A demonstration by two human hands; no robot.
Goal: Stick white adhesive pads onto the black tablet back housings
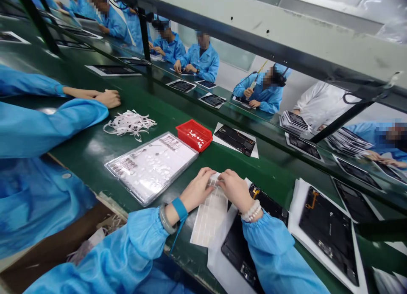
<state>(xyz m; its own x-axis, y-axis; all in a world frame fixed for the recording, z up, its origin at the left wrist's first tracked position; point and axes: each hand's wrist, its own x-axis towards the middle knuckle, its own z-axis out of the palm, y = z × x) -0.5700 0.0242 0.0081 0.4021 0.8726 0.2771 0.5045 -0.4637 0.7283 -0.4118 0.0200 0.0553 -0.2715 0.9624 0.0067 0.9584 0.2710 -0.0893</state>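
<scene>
My left hand [199, 189] and my right hand [234, 189] meet at the far end of a white sheet of small stickers [210, 215], fingers pinched on its top edge. The sheet lies partly over a black tablet back panel [237, 243] resting on white paper [219, 264] on the green belt. My left wrist carries a blue strap and a grey bangle, my right a pearl bracelet.
A clear plastic tray [152, 166] of small parts lies left of my hands, with a red bin [194, 135] behind it and a heap of white strips [129, 123]. Another panel [330, 232] lies at right. A neighbour's sleeves [47, 124] reach in from the left; several workers sit opposite.
</scene>
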